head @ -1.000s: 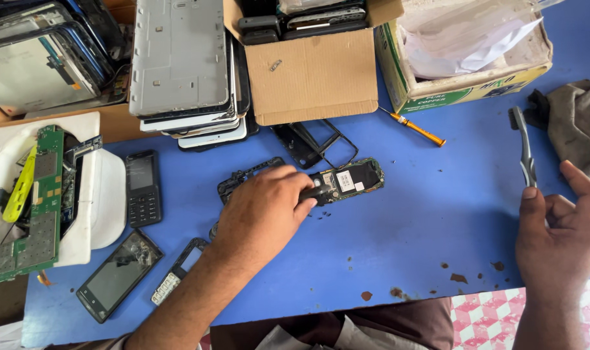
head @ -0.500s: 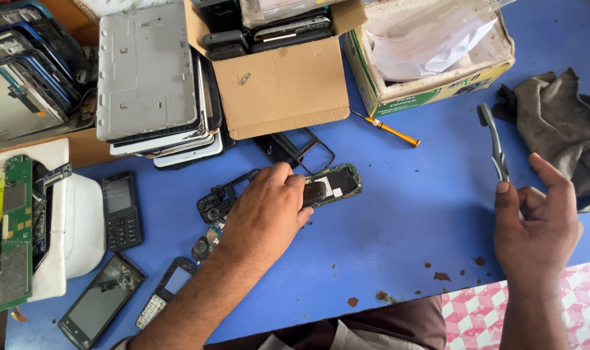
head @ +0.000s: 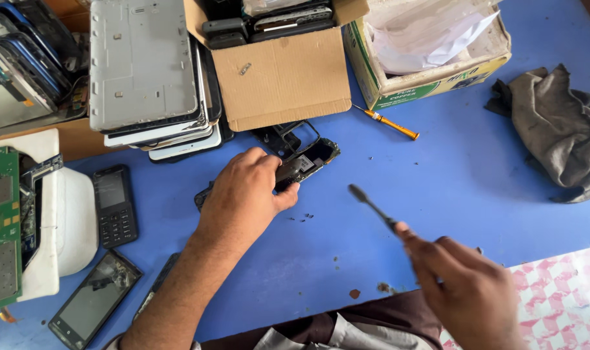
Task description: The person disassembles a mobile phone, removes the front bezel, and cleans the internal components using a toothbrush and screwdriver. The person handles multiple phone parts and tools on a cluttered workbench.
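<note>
Head view: our left hand point(head: 246, 194) presses its curled fingers onto the dark opened phone body point(head: 308, 162) on the blue table point(head: 476, 188), long axis slanting up-right. Our right hand point(head: 466, 288) grips a slim dark tool point(head: 370, 206), blurred, perhaps a brush, pointing up-left. The brown cardboard box point(head: 282, 78) holds dark phones.

On the table point(head: 476, 188) before us, our left hand point(head: 246, 194) rests on an opened phone point(head: 308, 162), a keypad phone point(head: 115, 205) to its left, boxes point(head: 282, 78) behind, a screwdriver point(head: 389, 123) and cloth point(head: 557, 129) to the right.
</note>
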